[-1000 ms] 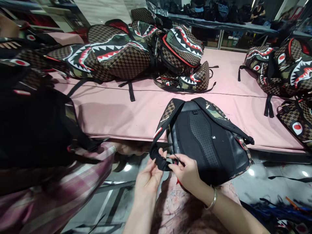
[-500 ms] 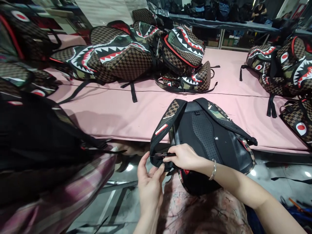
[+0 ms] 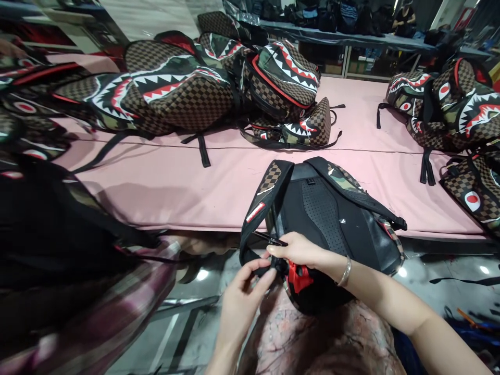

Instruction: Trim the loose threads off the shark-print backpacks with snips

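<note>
A black backpack rests back side up over the table's front edge, its lower end on my lap. My right hand is closed on a slim dark tool, whose tip points left over the shoulder strap. Just below, my left hand pinches black webbing at the lower end of that strap, near the bag's bottom left corner. Red fabric shows beside my right hand. What exactly lies between my left fingertips is hard to make out.
On the pink table, shark-mouth checkered backpacks lie along the back, with more at the right. A person in plaid with a black bag is close at left. Another person stands far back.
The tool has moved off the strap's lower end and tilted upward. My left hand has shifted right and its fingers have closed in on the webbing. More red fabric shows. The view has shifted slightly.
</note>
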Demonstrator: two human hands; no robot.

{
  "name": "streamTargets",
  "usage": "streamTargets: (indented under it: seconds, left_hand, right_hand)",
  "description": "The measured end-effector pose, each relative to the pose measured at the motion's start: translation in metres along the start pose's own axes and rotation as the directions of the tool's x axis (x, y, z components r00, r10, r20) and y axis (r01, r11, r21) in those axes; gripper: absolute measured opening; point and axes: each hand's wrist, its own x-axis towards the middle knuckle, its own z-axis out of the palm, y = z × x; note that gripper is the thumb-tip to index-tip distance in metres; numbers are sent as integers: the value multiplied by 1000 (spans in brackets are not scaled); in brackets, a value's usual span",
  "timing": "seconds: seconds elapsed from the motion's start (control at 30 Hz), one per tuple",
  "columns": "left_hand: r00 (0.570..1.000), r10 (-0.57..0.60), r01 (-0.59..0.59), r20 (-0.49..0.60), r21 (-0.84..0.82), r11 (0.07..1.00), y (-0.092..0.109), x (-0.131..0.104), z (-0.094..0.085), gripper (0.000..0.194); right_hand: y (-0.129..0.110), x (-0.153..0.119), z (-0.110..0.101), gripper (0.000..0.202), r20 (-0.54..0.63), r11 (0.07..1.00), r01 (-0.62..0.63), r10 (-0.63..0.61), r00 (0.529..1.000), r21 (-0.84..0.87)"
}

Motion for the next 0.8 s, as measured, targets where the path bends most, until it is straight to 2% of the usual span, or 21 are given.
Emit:
streamTargets:
  seconds: [0.07, 0.13, 0.23, 0.33, 0.47, 0.6, 0.7, 0.8]
  left_hand:
    - [996, 69, -61, -58, 138, 989, 6, -4, 2, 31]
    - [988, 121, -102, -92, 192, 976, 10, -5, 5, 28]
    - [991, 121, -110, -53, 174, 979, 12, -3, 3, 23]
    - [997, 79, -79, 9, 98, 992, 11, 2, -2, 20]
    - [996, -20, 21, 86, -11, 1000, 13, 5, -6, 18]
    - [977, -130, 153, 168, -133, 979, 15, 2, -4, 20]
    - [941, -230, 297, 249, -280, 913, 13, -2, -2, 27]
    - [921, -277, 371, 274, -398, 839, 7, -4, -1, 34]
  right_hand:
    - [-5, 0, 2, 25, 12, 992, 6, -5, 1000, -124]
    - [-12, -1, 4, 28, 25, 965, 30, -25, 999, -262]
    - [-21, -5, 3, 29, 14, 884, 95, -100, 995, -458]
    - [-26, -7, -2, 29, 26, 839, 137, -146, 989, -526]
    - [-22, -2, -9, 34, 142, 861, 203, -153, 978, -467]
    - [-5, 6, -11, 33, 236, 943, 204, -141, 961, -265]
    - [10, 10, -6, 32, 210, 975, 195, -168, 963, -111]
    - [17, 6, 2, 31, 85, 970, 232, -226, 971, -72]
